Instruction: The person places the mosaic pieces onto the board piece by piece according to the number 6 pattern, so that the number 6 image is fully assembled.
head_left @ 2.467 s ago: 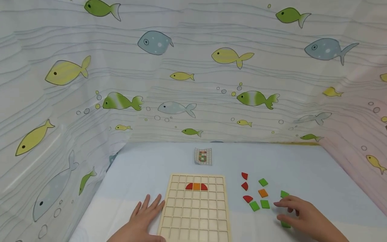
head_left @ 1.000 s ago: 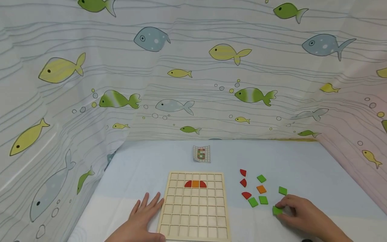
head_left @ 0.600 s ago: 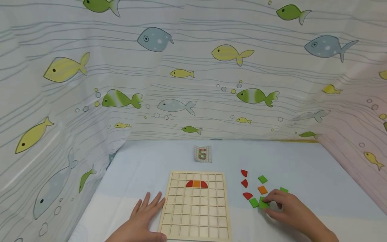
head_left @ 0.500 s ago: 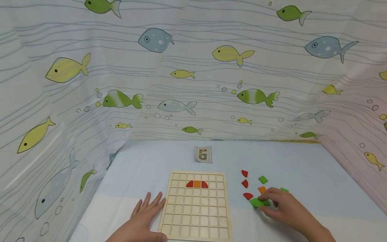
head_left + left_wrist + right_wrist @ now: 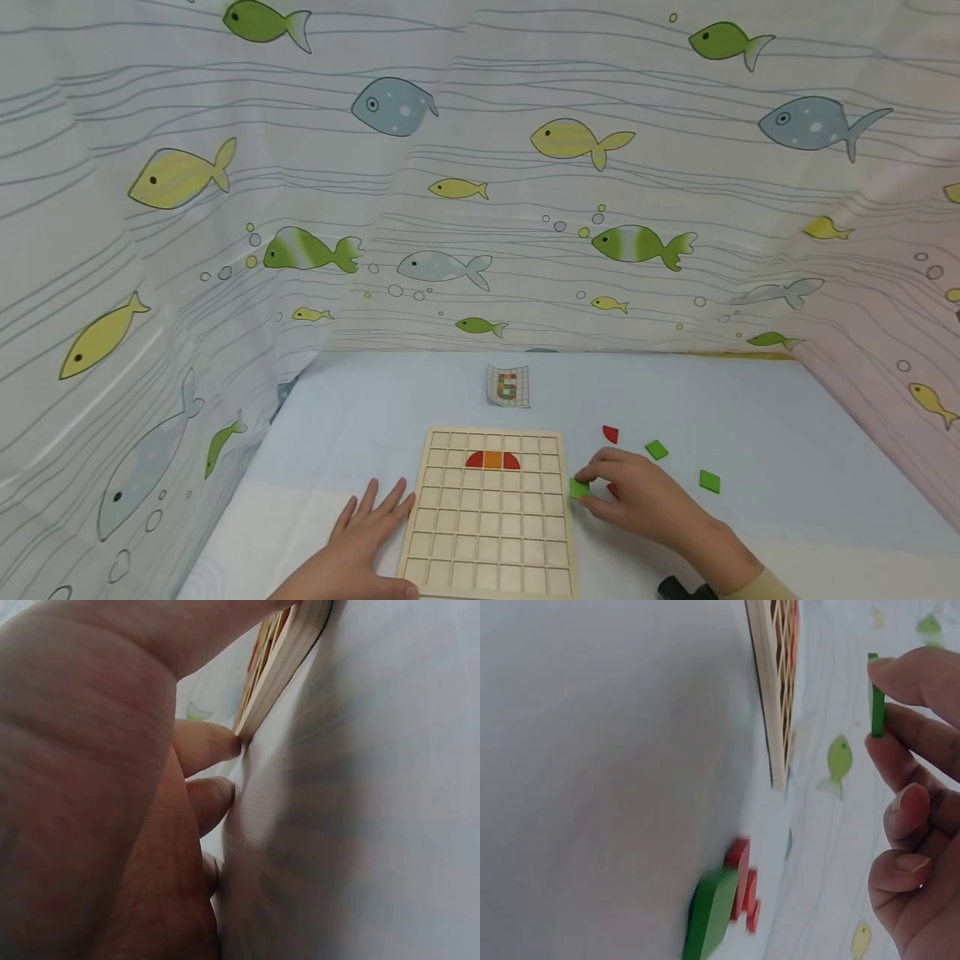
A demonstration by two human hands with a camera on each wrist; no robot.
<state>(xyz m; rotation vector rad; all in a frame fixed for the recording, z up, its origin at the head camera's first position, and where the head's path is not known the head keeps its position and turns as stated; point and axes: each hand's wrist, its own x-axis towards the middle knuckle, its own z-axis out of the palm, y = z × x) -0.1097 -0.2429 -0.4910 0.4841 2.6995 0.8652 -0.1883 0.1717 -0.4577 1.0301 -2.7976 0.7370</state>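
Observation:
A wooden grid board (image 5: pixel 487 525) lies on the table. Two red quarter-circle tiles (image 5: pixel 476 460) flank an orange square tile (image 5: pixel 492 459) near its top. Beside the board's left edge my left hand (image 5: pixel 348 550) rests with fingers spread, its thumb at the near-left corner. My right hand (image 5: pixel 645 500) pinches a green square tile (image 5: pixel 579 488) between thumb and fingers at the board's right edge. In the right wrist view, that same green square tile (image 5: pixel 877 697) is held by its edges, raised off the table. My right hand hides some loose tiles.
Right of the board lie a loose red quarter-circle tile (image 5: pixel 611 434) and two green tiles (image 5: pixel 656 450). Another red tile (image 5: pixel 613 490) shows partly behind my right hand. A small gridded pattern card (image 5: pixel 507 387) lies beyond the board. Fish-printed sheets (image 5: pixel 450 233) enclose the table.
My right hand has taken hold of a green tile at the right and carried it left, over the other tiles, to the board's right edge. My left hand stays in place.

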